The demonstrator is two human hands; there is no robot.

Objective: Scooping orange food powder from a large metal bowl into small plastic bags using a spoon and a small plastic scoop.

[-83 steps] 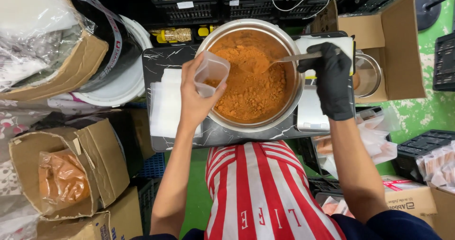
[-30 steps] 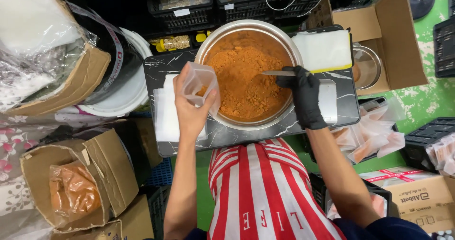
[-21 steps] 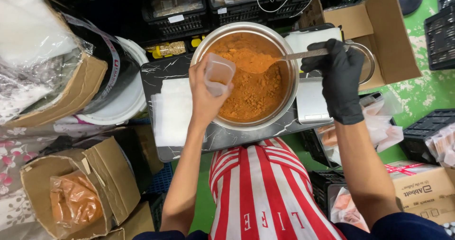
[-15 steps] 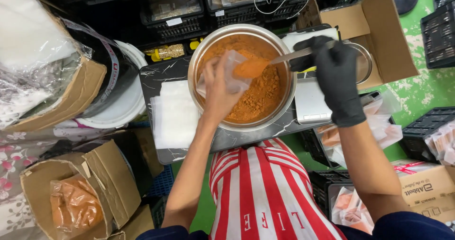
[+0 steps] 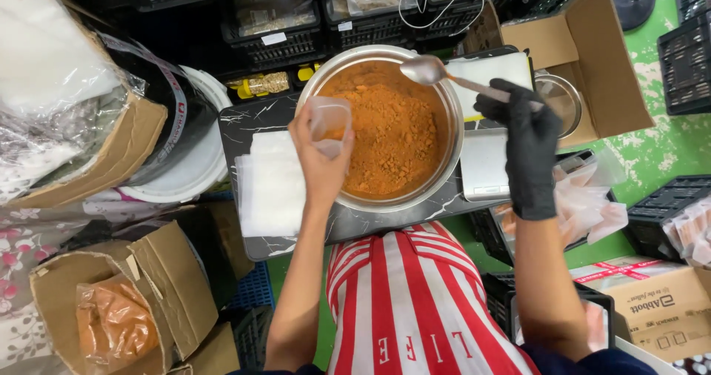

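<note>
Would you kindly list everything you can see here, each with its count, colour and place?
bowl: one, steel, centre, full of orange powder
cup: one, clear plastic, some powder inside, over the bowl's left edge
spoon: one, steel, empty, above the bowl's far rim
tabletop: one, black marble pattern, under the bowl
sheets: a stack, white, left of the bowl
cardboard boxes: several, brown, both sides
powder bag: one, orange, bottom-left box
apron: one, red-and-white striped, bottom centre
left hand: bare, holding the cup
right hand: black glove, holding the spoon
</note>
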